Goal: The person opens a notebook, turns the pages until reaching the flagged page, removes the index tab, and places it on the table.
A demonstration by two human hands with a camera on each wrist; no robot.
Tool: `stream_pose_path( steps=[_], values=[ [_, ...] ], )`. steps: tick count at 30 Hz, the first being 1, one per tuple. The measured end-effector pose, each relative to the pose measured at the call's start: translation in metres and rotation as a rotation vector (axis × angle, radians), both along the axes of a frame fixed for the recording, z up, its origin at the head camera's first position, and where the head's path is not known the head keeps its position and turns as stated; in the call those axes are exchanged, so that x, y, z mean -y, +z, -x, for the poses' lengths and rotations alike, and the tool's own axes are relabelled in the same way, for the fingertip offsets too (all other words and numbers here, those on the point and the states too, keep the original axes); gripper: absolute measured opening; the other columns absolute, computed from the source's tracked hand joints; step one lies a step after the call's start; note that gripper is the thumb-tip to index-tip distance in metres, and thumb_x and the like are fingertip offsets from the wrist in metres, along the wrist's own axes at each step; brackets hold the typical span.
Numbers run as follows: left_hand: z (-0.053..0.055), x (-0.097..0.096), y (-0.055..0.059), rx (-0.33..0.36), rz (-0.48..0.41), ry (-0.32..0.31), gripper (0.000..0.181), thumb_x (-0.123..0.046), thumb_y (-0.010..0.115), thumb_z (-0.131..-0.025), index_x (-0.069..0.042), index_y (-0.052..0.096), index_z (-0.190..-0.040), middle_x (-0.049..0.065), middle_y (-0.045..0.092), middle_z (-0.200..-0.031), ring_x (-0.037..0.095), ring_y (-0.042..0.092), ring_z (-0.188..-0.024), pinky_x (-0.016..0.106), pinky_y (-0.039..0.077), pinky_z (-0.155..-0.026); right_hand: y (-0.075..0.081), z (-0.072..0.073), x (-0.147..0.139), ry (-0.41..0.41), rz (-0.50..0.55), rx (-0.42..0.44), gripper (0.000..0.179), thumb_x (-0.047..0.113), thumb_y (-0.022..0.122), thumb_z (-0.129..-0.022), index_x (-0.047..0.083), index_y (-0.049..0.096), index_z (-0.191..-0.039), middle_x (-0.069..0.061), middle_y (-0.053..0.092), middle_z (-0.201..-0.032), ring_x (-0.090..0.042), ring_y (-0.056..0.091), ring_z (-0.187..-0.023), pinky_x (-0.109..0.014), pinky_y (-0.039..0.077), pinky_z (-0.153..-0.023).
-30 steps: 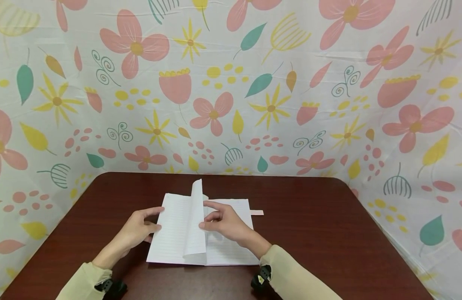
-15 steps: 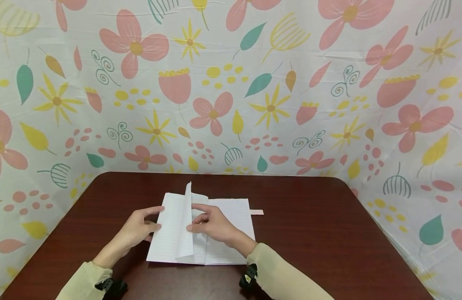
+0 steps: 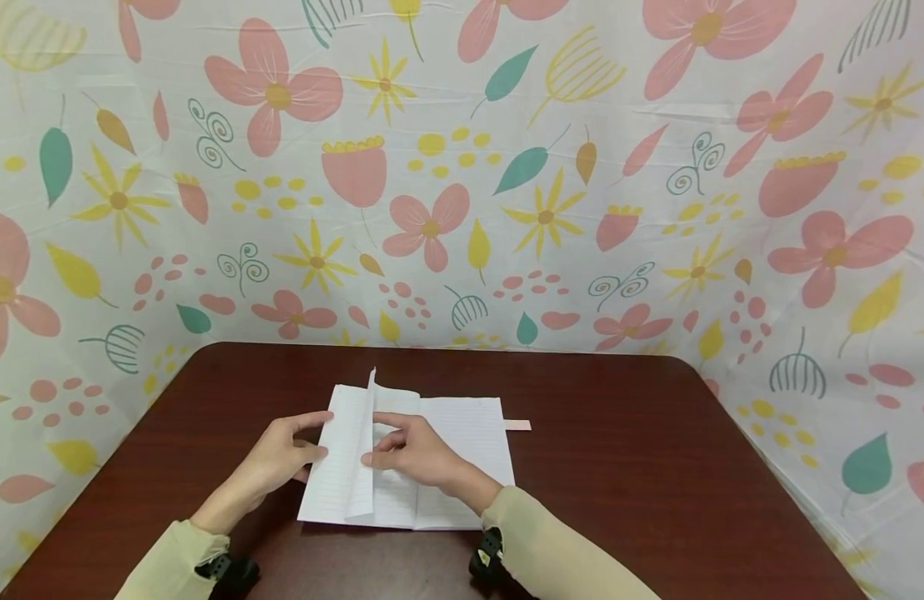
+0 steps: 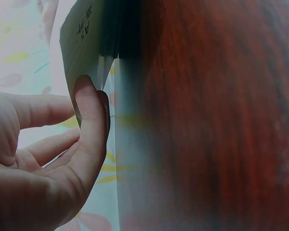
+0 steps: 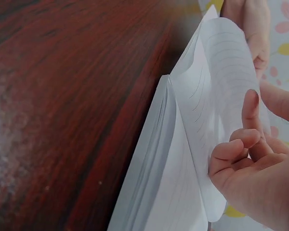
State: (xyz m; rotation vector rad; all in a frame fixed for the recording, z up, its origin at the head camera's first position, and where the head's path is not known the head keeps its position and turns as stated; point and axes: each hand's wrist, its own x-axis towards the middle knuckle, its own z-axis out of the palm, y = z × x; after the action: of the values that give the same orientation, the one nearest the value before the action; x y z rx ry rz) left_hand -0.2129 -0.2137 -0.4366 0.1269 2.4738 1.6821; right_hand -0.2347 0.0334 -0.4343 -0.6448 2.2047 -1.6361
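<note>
Carried the raised page [image 3: 362,492] farther left over the past second, pinching it between thumb and fingers of the right grip [image 3: 417,454], clamped on the paper. Keeps the left grip [image 3: 277,458] clamped on the left edge of the notebook [image 3: 462,442], much as before, with fingers reaching under the cover [image 4: 89,48]. Has the notebook spread open on the dark reddish worktop [image 3: 619,467], with a pale tab [image 3: 517,425] jutting past its right edge. Wears pale sleeves [image 3: 570,542]. Faces a floral cloth [image 3: 432,283] behind the worktop.
</note>
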Motion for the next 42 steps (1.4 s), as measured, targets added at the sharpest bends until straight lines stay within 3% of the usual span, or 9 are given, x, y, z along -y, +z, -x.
stream_pose_path(
  steps=[9, 15, 20, 24, 27, 35, 42],
  values=[
    [0.002, -0.001, 0.001, 0.022, -0.039, 0.010, 0.046, -0.010, 0.054, -0.109, 0.009, 0.049, -0.150, 0.024, 0.065, -0.127, 0.028, 0.072, -0.095, 0.045, 0.062, -0.066, 0.001, 0.000, 0.006, 0.023, -0.044, -0.009, 0.056, 0.020, 0.078, -0.097, 0.012, 0.061, -0.149, 0.001, 0.074, -0.091, -0.009, 0.059, -0.076, -0.026, 0.043, -0.062],
    [0.003, -0.001, 0.002, 0.032, -0.052, 0.016, 0.054, -0.027, 0.053, -0.112, 0.009, 0.047, -0.152, 0.026, 0.062, -0.136, 0.028, 0.071, -0.098, 0.046, 0.062, -0.067, 0.002, 0.000, 0.007, 0.064, -0.045, -0.007, 0.051, 0.021, 0.076, -0.099, 0.016, 0.063, -0.148, 0.002, 0.074, -0.091, -0.009, 0.054, -0.070, -0.025, 0.041, -0.059],
    [0.002, -0.002, 0.002, 0.022, -0.023, 0.013, 0.051, -0.009, 0.064, -0.104, 0.009, 0.050, -0.150, 0.030, 0.056, -0.142, 0.028, 0.073, -0.094, 0.045, 0.062, -0.067, 0.001, 0.000, 0.007, 0.062, -0.045, -0.005, 0.051, 0.018, 0.077, -0.098, 0.013, 0.064, -0.147, 0.002, 0.073, -0.090, -0.009, 0.051, -0.066, -0.025, 0.040, -0.058],
    [0.001, -0.001, 0.001, 0.008, -0.003, 0.002, 0.056, 0.004, 0.067, -0.097, 0.008, 0.050, -0.150, 0.027, 0.065, -0.129, 0.027, 0.074, -0.088, 0.044, 0.062, -0.067, 0.001, -0.001, 0.006, 0.061, -0.043, 0.001, 0.051, 0.016, 0.078, -0.097, 0.010, 0.064, -0.146, 0.003, 0.073, -0.090, -0.009, 0.050, -0.065, -0.024, 0.040, -0.058],
    [0.001, 0.000, 0.001, 0.002, 0.011, -0.004, 0.058, 0.005, 0.068, -0.095, 0.008, 0.050, -0.150, 0.023, 0.069, -0.121, 0.027, 0.074, -0.087, 0.044, 0.062, -0.067, 0.002, -0.003, 0.004, 0.068, -0.038, -0.004, 0.052, 0.015, 0.078, -0.097, 0.008, 0.063, -0.146, 0.002, 0.073, -0.090, -0.009, 0.051, -0.065, -0.024, 0.040, -0.058],
    [0.001, 0.001, 0.000, -0.003, 0.014, -0.009, 0.059, 0.005, 0.068, -0.096, 0.007, 0.049, -0.151, 0.027, 0.062, -0.132, 0.026, 0.073, -0.088, 0.044, 0.062, -0.067, 0.012, -0.006, -0.015, 0.081, -0.060, -0.060, 0.051, 0.015, 0.078, -0.098, 0.010, 0.064, -0.146, 0.002, 0.073, -0.091, -0.009, 0.055, -0.067, -0.024, 0.043, -0.060],
    [0.000, 0.000, 0.000, 0.001, 0.020, -0.010, 0.059, 0.006, 0.068, -0.096, 0.005, 0.050, -0.152, 0.024, 0.064, -0.127, 0.025, 0.072, -0.087, 0.043, 0.061, -0.068, 0.018, -0.002, -0.046, 0.063, -0.105, -0.114, 0.052, 0.018, 0.076, -0.099, 0.010, 0.061, -0.148, 0.000, 0.074, -0.094, -0.010, 0.054, -0.069, -0.025, 0.044, -0.064]
  ],
)
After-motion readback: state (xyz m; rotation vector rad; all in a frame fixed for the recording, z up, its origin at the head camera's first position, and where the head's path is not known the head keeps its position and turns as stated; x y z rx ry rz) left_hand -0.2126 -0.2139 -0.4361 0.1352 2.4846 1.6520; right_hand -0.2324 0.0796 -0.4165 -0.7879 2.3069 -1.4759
